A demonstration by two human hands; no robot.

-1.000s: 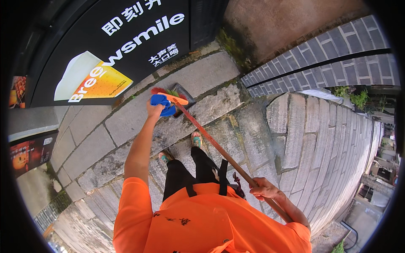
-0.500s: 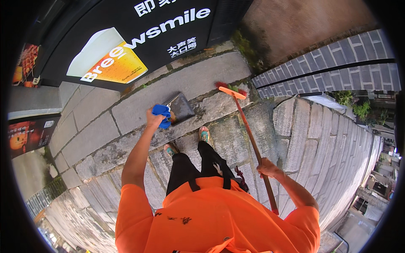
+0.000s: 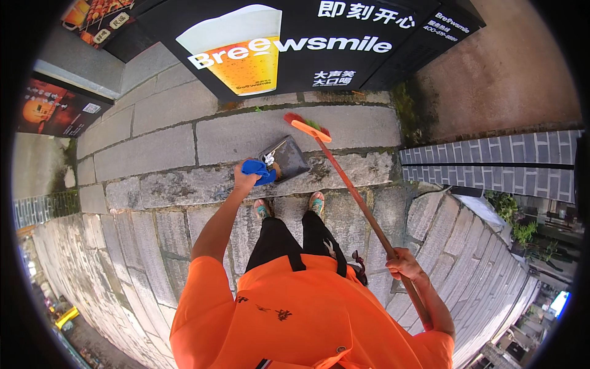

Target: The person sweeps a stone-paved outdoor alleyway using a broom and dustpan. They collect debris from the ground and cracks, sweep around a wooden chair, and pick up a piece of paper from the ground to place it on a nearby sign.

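Note:
My left hand [image 3: 244,178] is closed round a bunched blue cloth [image 3: 261,172] at the near left side of a dark dustpan [image 3: 294,161]. Whether a dustpan handle lies under the cloth is hidden. Some crumpled white litter [image 3: 269,158] and a brownish piece show at the dustpan's left side. My right hand [image 3: 404,264] grips the reddish-brown pole of a broom [image 3: 362,206]. The pole slants away to the far left, down to an orange head with red and green bristles [image 3: 310,127]. Those bristles rest on the paving just beyond the dustpan.
A black sign panel with a beer glass picture [image 3: 246,52] stands along the far side. Grey stone slabs [image 3: 153,147] form a low step in front of my feet. A grey brick wall edge [image 3: 491,150] juts in at right, with green plants [image 3: 516,224] beyond it.
The broom head has swung left, closer to the dustpan's far side. My view has turned, so the sign and paving appear shifted. Both hands keep their holds.

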